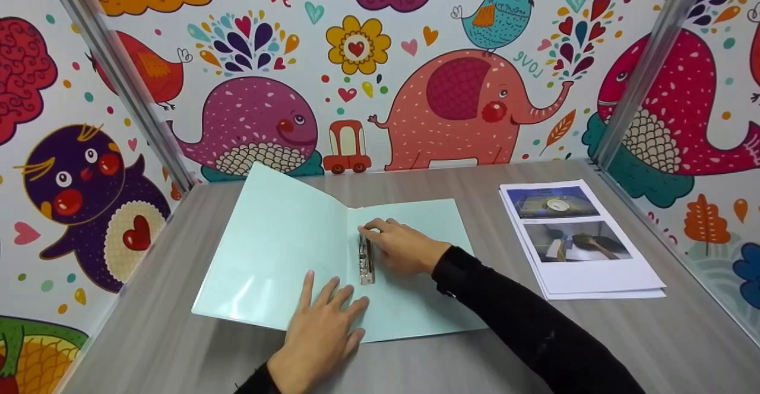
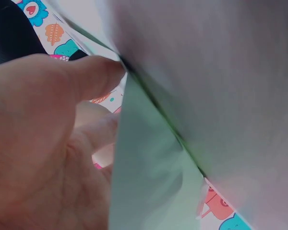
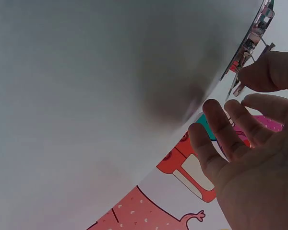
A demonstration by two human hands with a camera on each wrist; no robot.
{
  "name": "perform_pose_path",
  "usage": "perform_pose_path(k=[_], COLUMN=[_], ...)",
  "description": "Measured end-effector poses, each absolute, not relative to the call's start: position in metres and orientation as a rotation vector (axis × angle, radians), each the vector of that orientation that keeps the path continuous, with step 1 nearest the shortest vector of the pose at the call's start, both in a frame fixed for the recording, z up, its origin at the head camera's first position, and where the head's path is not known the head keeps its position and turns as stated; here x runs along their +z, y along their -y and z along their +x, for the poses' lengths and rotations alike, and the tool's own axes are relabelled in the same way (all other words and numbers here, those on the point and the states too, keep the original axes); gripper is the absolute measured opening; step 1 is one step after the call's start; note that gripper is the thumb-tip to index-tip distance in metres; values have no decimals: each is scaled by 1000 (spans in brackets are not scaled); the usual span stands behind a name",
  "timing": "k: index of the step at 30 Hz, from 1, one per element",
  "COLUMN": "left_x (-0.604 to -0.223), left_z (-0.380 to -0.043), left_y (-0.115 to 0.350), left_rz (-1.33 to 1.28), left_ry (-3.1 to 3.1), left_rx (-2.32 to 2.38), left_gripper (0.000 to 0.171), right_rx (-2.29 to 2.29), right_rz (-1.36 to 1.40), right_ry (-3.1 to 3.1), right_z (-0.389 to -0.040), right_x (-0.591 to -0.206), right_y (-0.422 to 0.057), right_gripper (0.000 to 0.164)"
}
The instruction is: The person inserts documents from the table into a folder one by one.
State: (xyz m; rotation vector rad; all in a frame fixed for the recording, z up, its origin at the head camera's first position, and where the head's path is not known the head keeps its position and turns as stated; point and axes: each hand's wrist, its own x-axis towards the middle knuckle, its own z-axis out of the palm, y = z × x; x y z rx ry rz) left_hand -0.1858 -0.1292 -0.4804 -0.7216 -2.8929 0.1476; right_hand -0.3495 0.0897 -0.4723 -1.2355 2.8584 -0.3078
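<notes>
A mint-green folder lies opened out, its left cover raised off the table at a tilt. A metal lever clip is fixed beside the spine. My right hand pinches the lever at the clip's far end; in the right wrist view the thumb and forefinger meet around the clip's lever. Fingers spread, my left hand rests over the folder's near edge by the spine. In the left wrist view its thumb touches the folder's edge.
To the right lies a stack of white sheets with two printed photos on top. A grey wood-grain table carries everything. Cartoon-printed walls enclose the back and sides, with metal posts at the corners.
</notes>
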Motion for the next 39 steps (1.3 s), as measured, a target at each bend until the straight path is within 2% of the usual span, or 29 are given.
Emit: perform_pose_path(k=[4, 12, 19, 39], left_x=[-480, -480, -481, -484], left_z=[-186, -186, -185, -186], left_y=[128, 127, 128, 129], left_rz=[-719, -723, -725, -740], left_ry=[2892, 2889, 2881, 2893], left_rx=[154, 156, 146, 80], left_gripper=[49, 49, 49, 47], right_rx=[-347, -419, -421, -472], right_rz=[-1214, -1162, -1171, -1162], right_ry=[-2842, -2840, -2895, -2978], right_z=[-349, -347, -342, -298], right_x=[-473, -472, -471, -468], right_y=[-91, -100, -115, -191], right_gripper=[60, 63, 55, 46])
